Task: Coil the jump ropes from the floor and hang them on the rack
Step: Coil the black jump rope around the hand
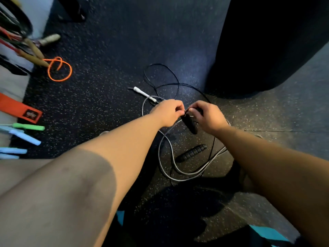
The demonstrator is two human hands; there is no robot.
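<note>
Head view looked down on a proper tangle lying on the floor [99,113], with both hands meeting right over the middle of it. The right hand [208,117] had its fingers curled round the top of a black handle [192,126], which hung down at a tilt just off the floor. The left hand [169,113] was bunched up tight against it, fingertips pinching at the handle's top end. That looked like the black rope [161,75] where it enters the handle, though it was too small to be sure.

The black rope looped away to the far side. A grey rope [166,148] curled under both wrists and back toward the near side, crossing the black one in several places. Its white handle [144,93] lay just left of the hands, and a second handle [191,153], also black, sat on the floor nearer the person.

So this was probably the very start of coiling the black rope, with nothing gathered yet. The next move would need the black rope freed from the grey one, then both black handles brought together before winding loops. An orange rope [59,69] waited at the far left, below a blurry bunch of hung ropes [26,49].
</note>
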